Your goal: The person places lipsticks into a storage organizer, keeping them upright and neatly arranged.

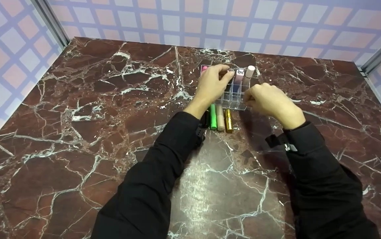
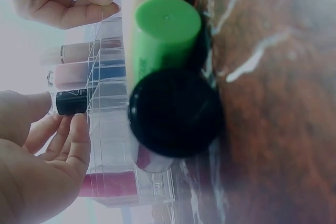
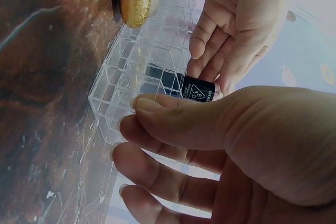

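Note:
A clear compartmented organizer (image 1: 238, 105) stands toward the back of the table. My left hand (image 1: 211, 83) reaches over its left side, thumb and fingers pinching a black lipstick tube (image 3: 198, 88) whose lower part sits in a compartment. White lettering shows on the tube. My right hand (image 1: 270, 101) is at the organizer's right edge, with thumb and forefinger pinching its rim. Beside the black tube stand a pink lipstick (image 2: 71, 75) with a dark blue base and a pale-capped tube (image 1: 250, 71). A magenta tube (image 2: 110, 183) occupies the organizer's other end.
In front of the organizer lie a green tube (image 1: 213, 118), a beige tube (image 1: 220, 119) and a gold tube (image 1: 229, 122). A black round-ended tube (image 2: 176, 113) lies beside the green one, mostly behind my left sleeve in the head view. Checked panels (image 1: 193, 25) border the marbled table.

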Demonstrator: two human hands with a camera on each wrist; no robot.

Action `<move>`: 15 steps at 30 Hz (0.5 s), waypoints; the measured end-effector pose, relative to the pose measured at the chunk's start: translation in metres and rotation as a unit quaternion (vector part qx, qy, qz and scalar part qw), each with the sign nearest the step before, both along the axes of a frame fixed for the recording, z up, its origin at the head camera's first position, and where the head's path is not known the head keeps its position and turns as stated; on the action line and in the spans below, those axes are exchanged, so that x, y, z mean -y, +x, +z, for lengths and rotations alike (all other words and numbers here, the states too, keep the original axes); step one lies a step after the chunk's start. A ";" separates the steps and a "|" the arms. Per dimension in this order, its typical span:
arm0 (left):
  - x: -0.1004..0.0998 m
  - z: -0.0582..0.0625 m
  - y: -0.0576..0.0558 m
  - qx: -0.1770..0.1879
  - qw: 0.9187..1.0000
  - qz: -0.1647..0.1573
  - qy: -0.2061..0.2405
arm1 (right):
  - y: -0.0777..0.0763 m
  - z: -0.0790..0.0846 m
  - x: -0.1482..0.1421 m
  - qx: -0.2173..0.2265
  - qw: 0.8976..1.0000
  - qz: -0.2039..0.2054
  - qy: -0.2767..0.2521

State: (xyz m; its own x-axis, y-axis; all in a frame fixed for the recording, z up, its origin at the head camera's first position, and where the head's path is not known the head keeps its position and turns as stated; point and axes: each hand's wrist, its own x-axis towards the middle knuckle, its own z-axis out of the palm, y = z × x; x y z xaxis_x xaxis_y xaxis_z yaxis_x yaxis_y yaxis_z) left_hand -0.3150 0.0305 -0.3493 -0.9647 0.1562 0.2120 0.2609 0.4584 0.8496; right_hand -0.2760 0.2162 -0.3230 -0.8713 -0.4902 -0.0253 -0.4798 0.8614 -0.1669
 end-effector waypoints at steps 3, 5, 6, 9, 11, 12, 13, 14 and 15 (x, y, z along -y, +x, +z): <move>0.001 -0.001 0.000 0.000 1.000 0.001 -0.001 | 0.000 0.000 -0.001 0.000 1.000 -0.001 0.000; 0.001 -0.002 0.001 0.000 1.000 -0.001 0.002 | 0.000 -0.001 -0.001 0.002 1.000 -0.003 0.000; 0.001 -0.002 0.001 0.000 1.000 -0.002 0.004 | 0.000 -0.001 -0.001 0.004 1.000 -0.004 -0.001; 0.001 -0.003 0.002 0.005 1.000 -0.006 0.012 | 0.000 -0.001 -0.002 0.008 1.000 -0.007 -0.003; 0.002 -0.004 0.003 0.006 1.000 -0.009 0.014 | 0.000 -0.001 -0.002 0.010 1.000 -0.007 -0.005; 0.002 -0.004 0.004 0.006 1.000 -0.010 0.016 | 0.000 -0.001 -0.002 0.009 1.000 -0.006 -0.005; 0.002 -0.004 0.004 0.007 1.000 -0.012 0.019 | 0.000 -0.001 -0.002 0.009 1.000 -0.005 -0.006; 0.003 -0.005 0.005 0.012 0.999 -0.016 0.025 | 0.000 -0.001 -0.001 0.009 1.000 -0.004 -0.006; 0.003 -0.005 0.006 0.017 0.999 -0.019 0.032 | 0.001 -0.001 -0.001 0.008 1.000 -0.004 -0.006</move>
State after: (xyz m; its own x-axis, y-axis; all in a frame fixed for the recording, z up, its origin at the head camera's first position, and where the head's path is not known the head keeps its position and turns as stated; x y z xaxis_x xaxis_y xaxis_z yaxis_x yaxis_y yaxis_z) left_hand -0.3094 0.0275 -0.3541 -0.9653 0.1803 0.1891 0.2469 0.3932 0.8857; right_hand -0.2754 0.2174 -0.3237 -0.8747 -0.4835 -0.0334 -0.4701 0.8631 -0.1843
